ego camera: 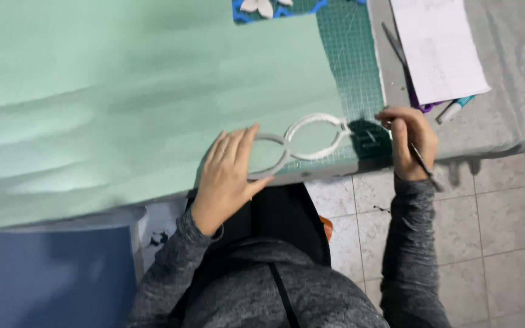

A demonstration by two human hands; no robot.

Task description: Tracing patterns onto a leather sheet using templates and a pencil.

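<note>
Head view: pretty much looked straight down at the front edge of the worktop (505,130).
Template spot: white two-loop template (302,143) lay flat on the pale green sheet (123,109), right at the sheet's near right corner.
Long axis: ran left-right, tilted a bit, its right loop further from the person.
Left hand (229,176): fingers flat and spread, pressed down on the template's left loop.
Right hand (409,141): closed around a thin pen-like tool (423,163), just right of the template's right loop, touching or nearly so, couldn't tell.
Nearer hand: left, already on it.
Count: one template, one green sheet, one cutting mat (353,67) under it, one white paper (435,45) far right of the template.
</note>
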